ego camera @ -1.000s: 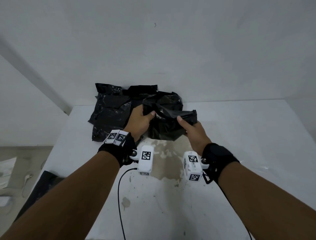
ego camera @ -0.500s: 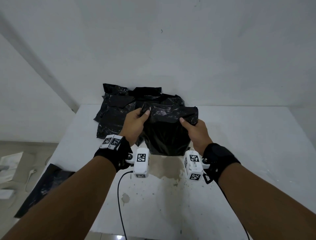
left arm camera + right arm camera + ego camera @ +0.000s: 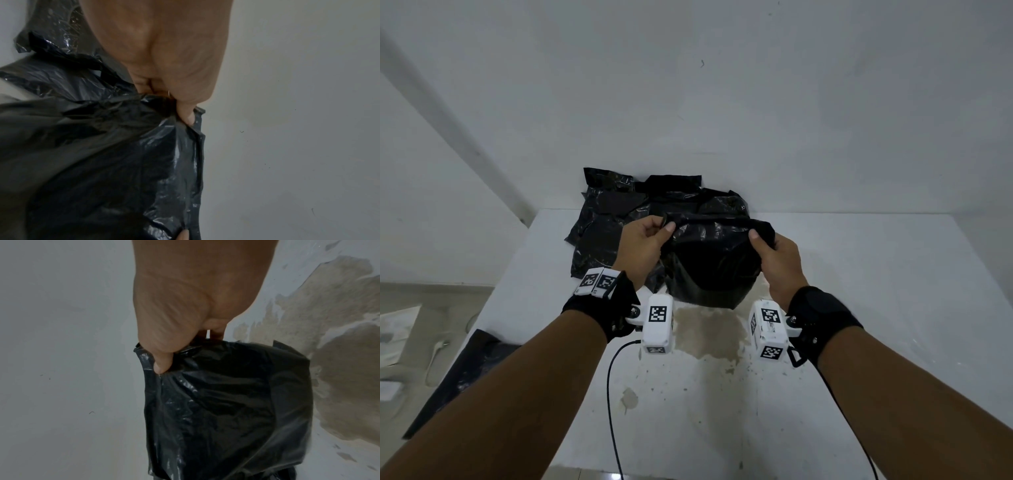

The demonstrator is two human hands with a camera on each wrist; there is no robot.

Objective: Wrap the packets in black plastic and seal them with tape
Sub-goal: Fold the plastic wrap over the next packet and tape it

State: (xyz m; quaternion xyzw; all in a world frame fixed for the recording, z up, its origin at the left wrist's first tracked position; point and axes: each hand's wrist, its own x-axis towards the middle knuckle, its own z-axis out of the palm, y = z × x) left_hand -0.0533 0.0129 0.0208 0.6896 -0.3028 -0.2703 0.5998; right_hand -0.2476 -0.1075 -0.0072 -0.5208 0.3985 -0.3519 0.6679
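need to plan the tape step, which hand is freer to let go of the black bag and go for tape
Hard to call: left hand and right hand each pinch a top corner of the black bag. No tape shows. Slight lean right, since the pile of black plastic crowds the left.

Desk (image 3: 859, 274) right of the held black bag (image 3: 712, 270): bare, open passage. Near side, toward the body: open, stained patch (image 3: 709, 332) only, thin cable (image 3: 613, 377) trailing. Far left blocked by heap of black plastic (image 3: 613, 219) against the wall (image 3: 722, 102). Wall closes the back edge.
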